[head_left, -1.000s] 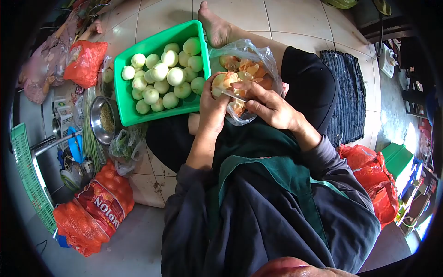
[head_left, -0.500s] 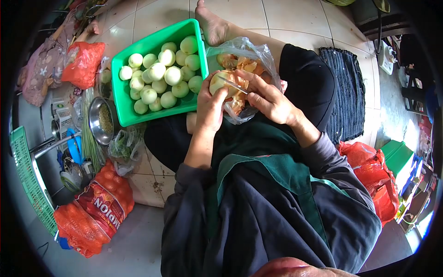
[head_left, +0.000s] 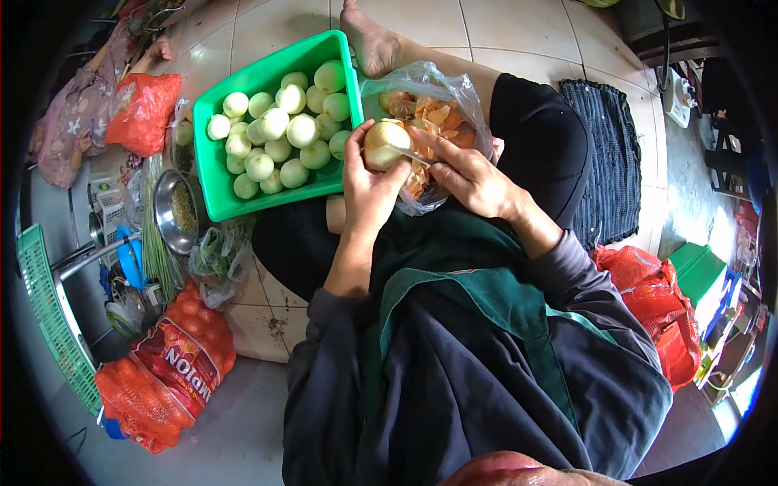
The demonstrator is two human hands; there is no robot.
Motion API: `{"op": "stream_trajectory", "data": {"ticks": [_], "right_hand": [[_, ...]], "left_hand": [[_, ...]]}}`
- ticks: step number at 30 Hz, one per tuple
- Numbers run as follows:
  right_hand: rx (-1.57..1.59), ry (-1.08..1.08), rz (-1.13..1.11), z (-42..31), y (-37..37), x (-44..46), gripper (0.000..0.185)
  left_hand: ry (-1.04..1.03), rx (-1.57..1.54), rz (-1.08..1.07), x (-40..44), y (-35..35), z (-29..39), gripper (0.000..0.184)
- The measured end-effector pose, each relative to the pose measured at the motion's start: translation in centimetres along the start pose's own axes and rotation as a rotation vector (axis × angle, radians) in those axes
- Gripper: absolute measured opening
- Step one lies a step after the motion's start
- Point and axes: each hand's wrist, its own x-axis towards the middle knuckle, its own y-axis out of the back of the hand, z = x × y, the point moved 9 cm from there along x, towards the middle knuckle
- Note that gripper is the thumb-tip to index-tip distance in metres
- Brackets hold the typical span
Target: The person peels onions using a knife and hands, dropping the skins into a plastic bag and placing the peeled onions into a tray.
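My left hand [head_left: 369, 182] is wrapped round a partly peeled onion [head_left: 384, 146], pale with some brown skin near its top. In my right hand [head_left: 474, 178] is a small knife [head_left: 412, 153], its blade against the onion's right side; the handle is mostly hidden in my fingers. Just beyond both hands lies an open clear plastic bag [head_left: 478, 105] holding brown onion skins [head_left: 438, 115]. To the left, a green basin [head_left: 212, 182] contains many peeled whitish onions [head_left: 274, 123].
A red mesh sack of onions [head_left: 174, 364] lies at lower left, near a metal bowl [head_left: 164, 212] and bagged greens [head_left: 215, 255]. Another person's sleeve [head_left: 85, 113] shows at upper left beside a red bag [head_left: 144, 113]. A dark woven mat [head_left: 604, 162] lies right of my knee.
The onion has turned in my left hand and shows more pale surface. My right hand and the knife have shifted slightly, with the blade lower along the onion's side.
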Motion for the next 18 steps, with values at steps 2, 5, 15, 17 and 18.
{"op": "stream_trajectory", "data": {"ticks": [2, 5, 15, 17, 18], "right_hand": [[0.090, -0.111, -0.035, 0.9, -0.1, -0.2, 0.048], [0.157, -0.170, -0.068, 0.8, -0.1, -0.3, 0.046], [0.201, -0.097, -0.041, 0.4, -0.4, -0.2, 0.044], [0.145, -0.060, -0.009, 0.0, -0.1, -0.2, 0.044], [0.117, -0.042, 0.006, -0.3, 0.0, -0.2, 0.044]], "left_hand": [[0.054, -0.171, -0.013, 0.0, 0.1, -0.4, 0.062], [0.197, -0.488, -0.044, -0.2, -0.3, -0.4, 0.060], [0.190, -0.617, -0.143, -0.1, -0.9, -0.7, 0.055], [0.192, -0.610, -0.146, -0.2, -0.8, -0.8, 0.055], [0.194, -0.607, -0.148, -0.2, -0.8, -0.9, 0.056]]}}
